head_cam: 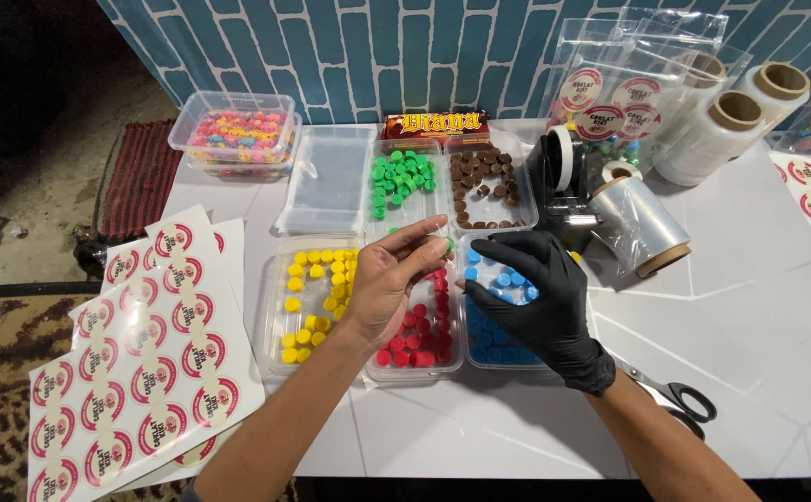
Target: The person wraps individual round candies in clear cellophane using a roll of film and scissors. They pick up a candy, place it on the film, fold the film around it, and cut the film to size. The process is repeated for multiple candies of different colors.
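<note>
Sticker sheets sit off to the left. Scissors lie lower right. Clear film rolls are up back.

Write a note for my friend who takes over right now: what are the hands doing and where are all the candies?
Left hand: bare, over the red tray, fingers pinching a green candy.
Right hand: black glove, fingers spread over the blue tray; whether it holds anything cannot be seen.
Yellow tray sits left of the red one; green tray and brown tray sit behind.
Empty bags lie left of the green tray, sticker sheets at the table's left edge, scissors to the right.
Done: candies sorted by colour. Left: no filled bag is visible.
</note>
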